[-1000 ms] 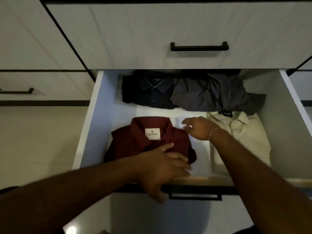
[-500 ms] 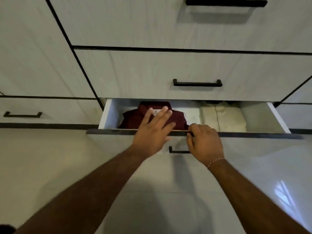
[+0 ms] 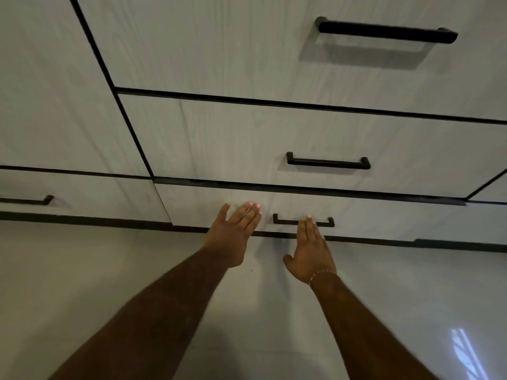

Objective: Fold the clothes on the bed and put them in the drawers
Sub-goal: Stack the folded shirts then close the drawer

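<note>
The bottom drawer (image 3: 384, 218) of the pale wood-grain unit is pushed in, its front nearly flush with the fronts around it. My left hand (image 3: 233, 237) lies with straight fingers flat on that drawer front, left of its black handle (image 3: 303, 221). My right hand (image 3: 311, 250) reaches forward with straight fingers, the fingertips at the handle bar. Neither hand holds anything. The folded shirts inside are hidden behind the drawer front.
Two more closed drawers with black handles (image 3: 327, 161) (image 3: 384, 31) stack above. A lower drawer with a handle (image 3: 27, 200) sits at the left. Glossy pale floor (image 3: 260, 311) stretches under my arms, with a window reflection (image 3: 463, 352) at the lower right.
The drawer went from wide open, showing maroon, cream and dark shirts, to closed. Both hands left the shirts, pushed the drawer front inward, and the view rose and pulled back.
</note>
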Demonstrator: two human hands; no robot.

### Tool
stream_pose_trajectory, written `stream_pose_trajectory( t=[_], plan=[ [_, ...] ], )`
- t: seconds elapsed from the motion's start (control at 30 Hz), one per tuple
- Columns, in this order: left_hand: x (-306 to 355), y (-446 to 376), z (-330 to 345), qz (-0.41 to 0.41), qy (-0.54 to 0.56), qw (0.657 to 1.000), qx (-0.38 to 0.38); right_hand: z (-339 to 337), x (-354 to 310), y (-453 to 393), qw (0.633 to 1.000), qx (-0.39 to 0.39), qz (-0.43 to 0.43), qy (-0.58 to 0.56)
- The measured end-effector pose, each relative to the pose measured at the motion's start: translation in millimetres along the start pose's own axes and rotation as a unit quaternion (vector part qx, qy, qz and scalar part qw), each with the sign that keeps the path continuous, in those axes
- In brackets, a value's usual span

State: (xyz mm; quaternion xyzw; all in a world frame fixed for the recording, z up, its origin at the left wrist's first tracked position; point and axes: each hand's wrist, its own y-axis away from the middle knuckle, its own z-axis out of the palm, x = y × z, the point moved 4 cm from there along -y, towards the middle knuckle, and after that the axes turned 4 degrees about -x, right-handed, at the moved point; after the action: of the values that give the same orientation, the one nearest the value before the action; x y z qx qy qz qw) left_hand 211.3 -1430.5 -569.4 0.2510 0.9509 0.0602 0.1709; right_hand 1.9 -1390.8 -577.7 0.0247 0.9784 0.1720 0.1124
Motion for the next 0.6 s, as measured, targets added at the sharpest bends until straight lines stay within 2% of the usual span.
stream_pose_trajectory(
  t=[0.07, 0.1, 0.17, 0.2, 0.23, 0.3, 0.33, 0.37, 0.4, 0.47, 0.53, 0.6],
  plan=[
    [2, -7, 8, -0.007, 0.018, 0.999, -0.026, -14, -9, -9, 1.000, -0.004, 0.007, -0.023],
    [5, -9, 6, -0.010, 0.028, 0.999, -0.044, -26, -13, -7, 0.997, 0.060, 0.006, -0.040],
    [12, -12, -6, -0.011, 0.096, 0.993, -0.063, -57, -19, 10, 0.954, 0.291, 0.007, -0.069],
    [16, -11, -18, -0.005, 0.149, 0.988, -0.029, -69, -22, 21, 0.919, 0.384, 0.004, -0.091],
    [20, -10, -37, 0.007, 0.207, 0.976, 0.059, -82, -25, 28, 0.891, 0.443, -0.011, -0.100],
    [23, -5, -83, 0.013, 0.281, 0.918, 0.281, -105, -30, 29, 0.877, 0.473, -0.047, -0.074],
    [21, -6, -104, 0.008, 0.314, 0.881, 0.354, -118, -31, 25, 0.881, 0.468, -0.054, -0.047],
    [16, -10, -121, 0.003, 0.340, 0.858, 0.385, -128, -32, 20, 0.886, 0.461, -0.053, -0.016],
    [12, -15, -135, -0.004, 0.354, 0.853, 0.384, -139, -32, 16, 0.888, 0.457, -0.048, 0.017],
    [4, -23, -149, -0.021, 0.323, 0.871, 0.370, -150, -33, 14, 0.882, 0.465, -0.037, 0.065],
    [-1, -26, -155, -0.037, 0.260, 0.892, 0.369, -155, -35, 13, 0.877, 0.471, -0.046, 0.080],
    [-2, -31, -158, -0.048, 0.241, 0.898, 0.364, -155, -35, 12, 0.887, 0.452, -0.057, 0.075]
  ],
)
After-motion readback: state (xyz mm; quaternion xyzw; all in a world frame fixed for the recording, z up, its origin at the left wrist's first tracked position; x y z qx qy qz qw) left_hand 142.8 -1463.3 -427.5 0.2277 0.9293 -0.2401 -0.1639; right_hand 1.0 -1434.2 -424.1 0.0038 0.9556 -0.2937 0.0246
